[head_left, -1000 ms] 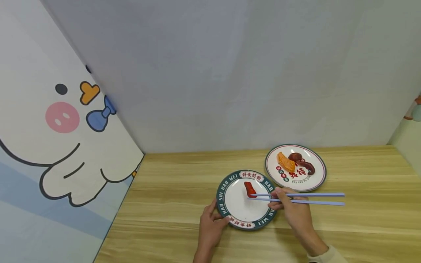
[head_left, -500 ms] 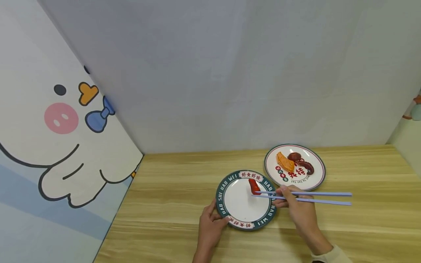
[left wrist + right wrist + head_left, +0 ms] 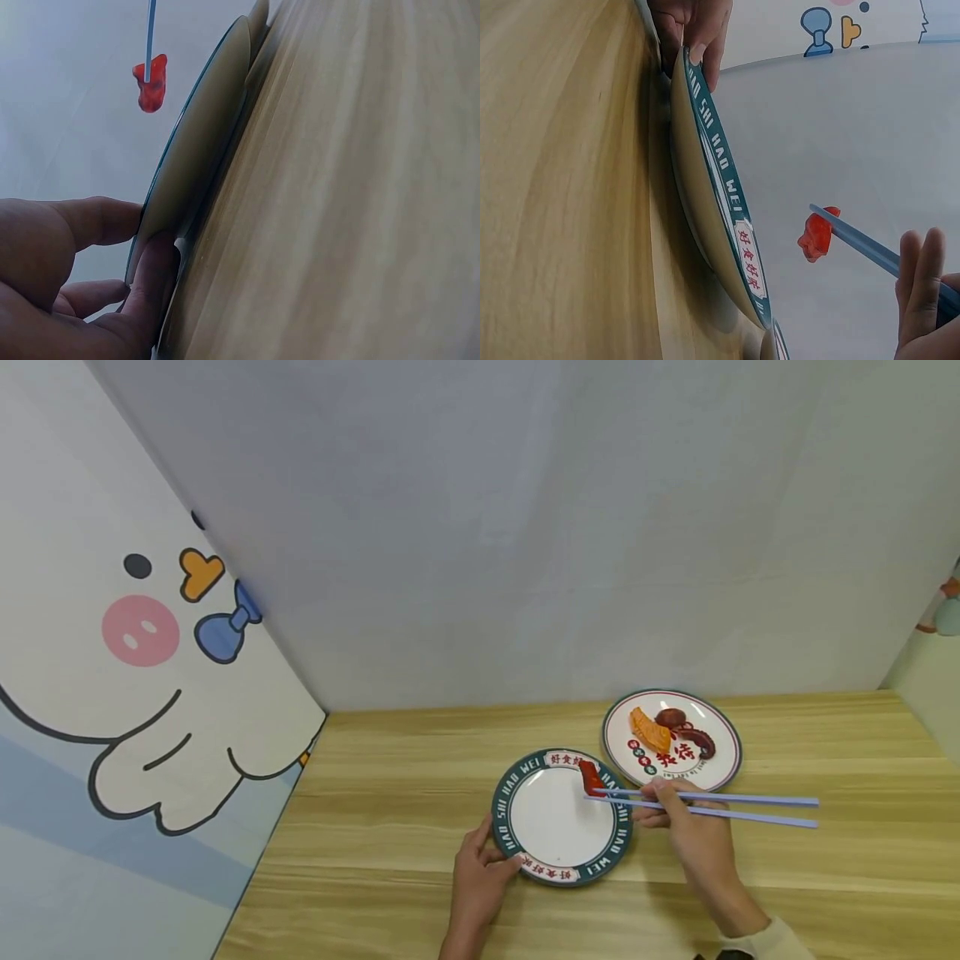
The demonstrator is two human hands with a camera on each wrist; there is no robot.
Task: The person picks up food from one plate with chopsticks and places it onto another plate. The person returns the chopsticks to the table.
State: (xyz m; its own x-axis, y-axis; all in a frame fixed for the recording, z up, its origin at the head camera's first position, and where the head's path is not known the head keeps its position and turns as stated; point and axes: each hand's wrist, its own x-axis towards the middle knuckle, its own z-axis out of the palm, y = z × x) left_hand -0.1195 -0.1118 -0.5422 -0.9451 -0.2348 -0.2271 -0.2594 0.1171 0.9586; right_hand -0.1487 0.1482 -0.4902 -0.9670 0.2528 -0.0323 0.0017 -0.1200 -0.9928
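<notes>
My right hand grips a pair of pale lilac chopsticks, whose tips pinch a glossy red food piece. In both wrist views the red piece hangs in the air above a white plate with a lettered green rim. In the head view it overlaps the plate's upper right part. My left hand holds this plate by its lower left edge. The left wrist view shows the thumb and fingers at the rim, with one finger under the plate.
Behind and to the right stands a second white plate with a thin green rim. It bears an orange piece, a round brown piece and a dark red tentacle. A pale wall borders the wooden table.
My right hand has moved to the right, and the red piece in the chopsticks has gone up and right from the plate's middle toward its rim. The left hand stays at the plate.
</notes>
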